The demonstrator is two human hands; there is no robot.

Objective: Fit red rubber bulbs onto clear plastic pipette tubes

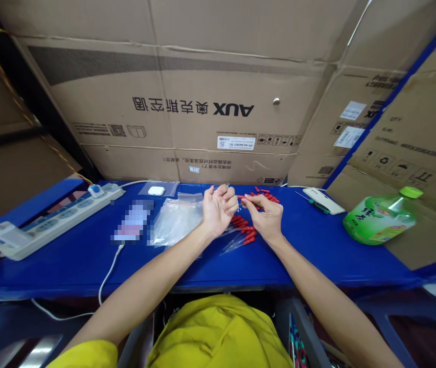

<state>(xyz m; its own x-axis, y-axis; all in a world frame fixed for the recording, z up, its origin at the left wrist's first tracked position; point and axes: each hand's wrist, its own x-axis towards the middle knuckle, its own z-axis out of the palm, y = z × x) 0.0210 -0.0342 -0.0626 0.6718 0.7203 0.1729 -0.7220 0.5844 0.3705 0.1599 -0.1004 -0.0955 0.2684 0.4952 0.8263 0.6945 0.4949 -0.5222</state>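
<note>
My left hand point(220, 209) is turned palm up above the blue table, its fingers curled closed. What it holds is mostly hidden; a small shiny tip shows past the fingers. Close on its right, my right hand point(267, 217) pinches a red rubber bulb point(241, 197) between thumb and forefinger, the bulb pointing toward the left hand. Under and between the hands lie several droppers point(246, 236) with red bulbs and clear tapered tubes. Behind my right hand is a pile of loose red rubber bulbs point(266, 192), partly covered by the hand.
Clear plastic bags point(175, 220) lie left of my hands, beside a phone point(133, 221) on a cable and a white earphone case point(156, 190). A power strip point(68, 217) runs along the left. A screwdriver point(319, 205) and green bottle point(381, 217) are right. Cardboard point(202, 61) walls the back.
</note>
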